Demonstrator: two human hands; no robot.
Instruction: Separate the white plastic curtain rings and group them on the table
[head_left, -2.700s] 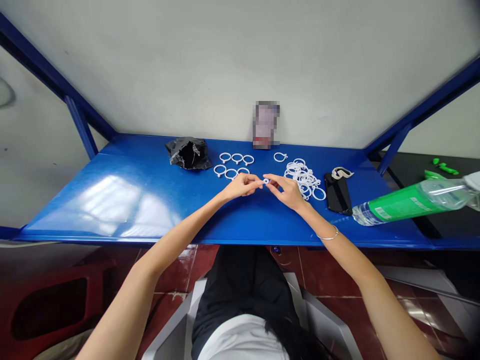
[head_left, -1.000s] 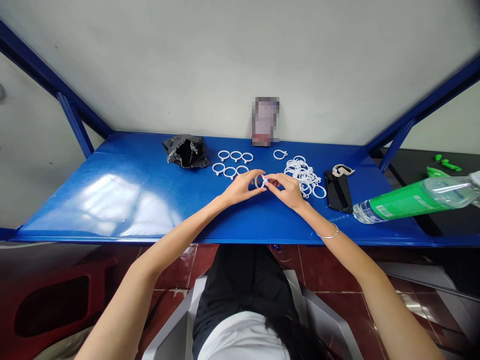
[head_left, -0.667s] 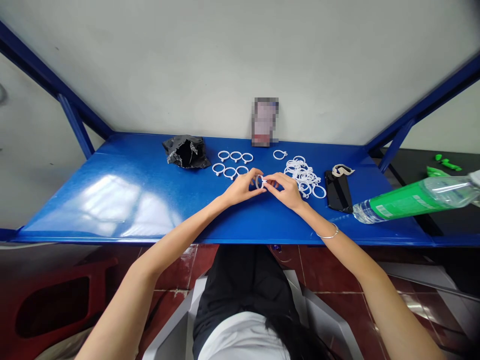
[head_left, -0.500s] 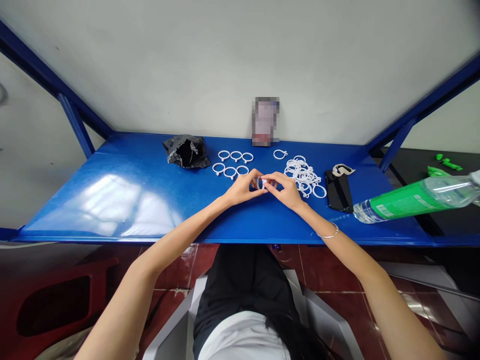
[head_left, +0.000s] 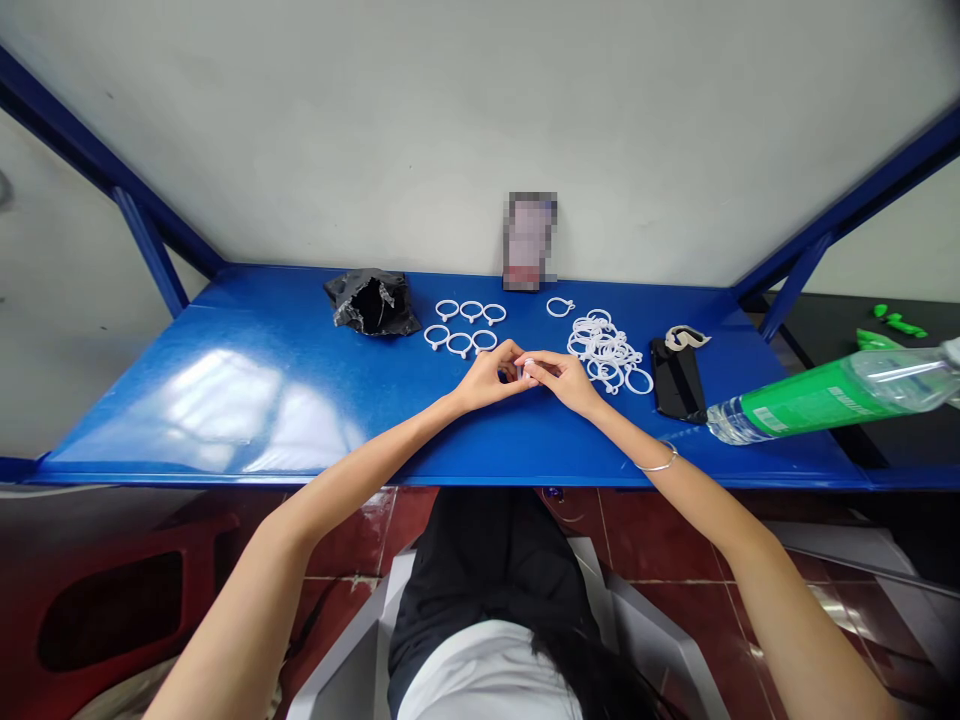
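Observation:
My left hand (head_left: 489, 379) and my right hand (head_left: 562, 378) meet above the blue table (head_left: 480, 450), fingertips pinched together. Between them is a white curtain ring (head_left: 527, 368), mostly hidden by the fingers. Just beyond my left hand lie several white rings in two short rows (head_left: 459, 345), each with a small eyelet. To the right of my right hand is a loose pile of white rings (head_left: 600, 345). One single ring (head_left: 559, 308) lies apart, behind the pile.
A torn black plastic bag (head_left: 345, 300) sits at the back left. Against the wall leans a blurred, phone-shaped object (head_left: 529, 240). On the right are a black phone (head_left: 677, 385), a beige strap-like item (head_left: 686, 339) and a bottle with a green label (head_left: 810, 398).
The fingers of my right hand have closed further over the ring, so less of it shows. The rings on the table have not moved.

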